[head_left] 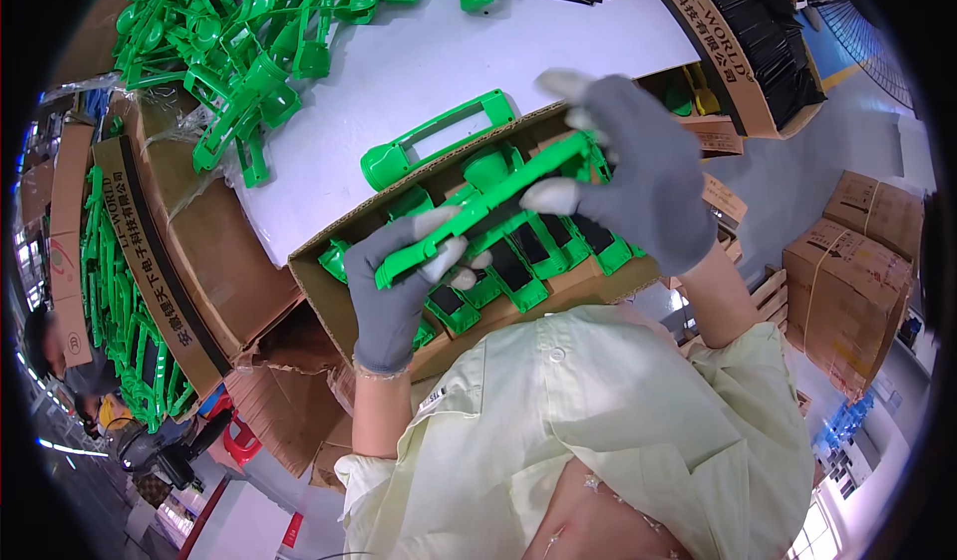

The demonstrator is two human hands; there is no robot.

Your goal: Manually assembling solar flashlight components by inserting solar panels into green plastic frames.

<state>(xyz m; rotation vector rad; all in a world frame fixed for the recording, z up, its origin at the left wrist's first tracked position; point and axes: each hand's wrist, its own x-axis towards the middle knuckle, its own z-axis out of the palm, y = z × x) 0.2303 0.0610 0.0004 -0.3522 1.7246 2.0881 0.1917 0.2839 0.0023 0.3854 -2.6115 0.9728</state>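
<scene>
Gripping, left to right: left hand [394, 286] closed round the 8 o'clock end of a green frame [488, 207]; right hand [648, 166] half spread at its 2 o'clock end, blurred, I can't tell if it's clamping. Two-ended hold probably steadies the long piece. Green pile [261, 71] at 10 to 11, loose green piece [387, 165] near 12, both likely for reach. Held frame's mid-view, over the open carton [317, 279].
</scene>
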